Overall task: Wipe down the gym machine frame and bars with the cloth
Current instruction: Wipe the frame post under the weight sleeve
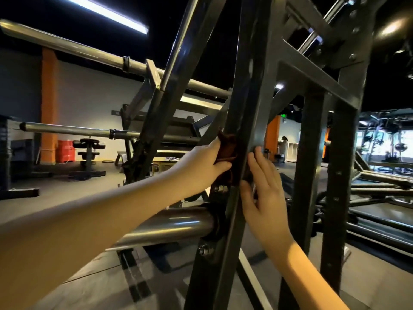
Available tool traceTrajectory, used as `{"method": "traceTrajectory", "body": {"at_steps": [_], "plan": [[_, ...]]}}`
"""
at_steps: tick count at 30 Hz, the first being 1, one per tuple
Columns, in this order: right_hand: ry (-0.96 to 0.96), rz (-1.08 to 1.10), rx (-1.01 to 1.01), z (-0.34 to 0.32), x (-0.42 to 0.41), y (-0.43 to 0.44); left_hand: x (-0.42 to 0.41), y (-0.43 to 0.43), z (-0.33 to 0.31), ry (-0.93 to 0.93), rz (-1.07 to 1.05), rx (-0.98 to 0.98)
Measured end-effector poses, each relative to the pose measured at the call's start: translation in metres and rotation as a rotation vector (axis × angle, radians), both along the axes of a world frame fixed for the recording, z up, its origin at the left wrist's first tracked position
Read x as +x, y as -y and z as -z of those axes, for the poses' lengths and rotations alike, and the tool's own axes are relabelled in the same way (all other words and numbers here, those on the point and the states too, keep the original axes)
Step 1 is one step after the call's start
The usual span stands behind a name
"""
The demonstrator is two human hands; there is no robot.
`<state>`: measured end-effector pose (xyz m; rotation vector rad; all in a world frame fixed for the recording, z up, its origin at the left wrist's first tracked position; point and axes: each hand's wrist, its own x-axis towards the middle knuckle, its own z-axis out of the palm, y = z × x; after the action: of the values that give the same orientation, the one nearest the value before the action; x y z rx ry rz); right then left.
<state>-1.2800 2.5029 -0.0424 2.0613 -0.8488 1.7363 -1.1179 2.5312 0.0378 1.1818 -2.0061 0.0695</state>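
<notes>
- The left hand [206, 167] reaches in from the left and grips a dark red-brown cloth [226, 151]. The cloth is bunched up and pressed against the left side of the slanting dark post [252, 97] of the frame.
- Its thumb lies under the bunch. The other fingers curl round it, mostly hidden behind the cloth and post.
- The right hand [264, 198] lies flat on the right face of the same post, just beside and a little below the cloth. Its fingers [260, 168] are straight, slightly spread, and hold nothing.
- The two hands sit close together, with only the post's edge between them.
- Under the left wrist a thick chrome bar [169, 227] juts out leftwards from the post, with bolts above and below its collar.
- A second dark upright [309, 153] stands to the right, joined to the post by a crosspiece higher up.
- Farther left two long steel bars run across, a top bar [67, 44] and a low bar [67, 128].
- Behind them are an orange pillar [49, 108], a red box [65, 151] on the floor and a small padded bench [89, 145].
- A strip light [107, 12] glows overhead.
</notes>
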Motion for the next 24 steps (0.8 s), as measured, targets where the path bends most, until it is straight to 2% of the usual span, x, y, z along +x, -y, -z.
{"method": "traceTrajectory", "body": {"at_steps": [4, 9, 11, 14, 16, 18, 21, 24], "plan": [[-0.008, 0.045, 0.02, -0.002, -0.001, -0.003, -0.004, 0.004, -0.009, -0.005, 0.027, -0.128], [-0.025, 0.1, 0.067, -0.005, -0.003, -0.01, -0.007, 0.023, -0.064, -0.015, 0.091, -0.371], [-0.024, 0.112, 0.073, -0.005, -0.003, -0.012, -0.002, 0.029, -0.061, 0.017, 0.157, -0.391], [-0.014, 0.112, 0.054, -0.006, -0.002, -0.015, 0.011, 0.034, -0.033, 0.173, 0.219, -0.438], [-0.011, 0.125, 0.049, -0.008, -0.001, -0.018, 0.018, 0.041, -0.027, 0.193, 0.224, -0.515], [-0.011, 0.146, 0.075, -0.009, 0.0, -0.021, 0.015, 0.048, -0.04, 0.148, 0.198, -0.58], [-0.029, 0.164, 0.134, -0.01, 0.0, -0.024, 0.005, 0.051, -0.061, -0.028, 0.182, -0.553], [-0.039, 0.162, 0.165, -0.01, -0.001, -0.025, 0.008, 0.044, -0.047, 0.053, 0.234, -0.553]]}}
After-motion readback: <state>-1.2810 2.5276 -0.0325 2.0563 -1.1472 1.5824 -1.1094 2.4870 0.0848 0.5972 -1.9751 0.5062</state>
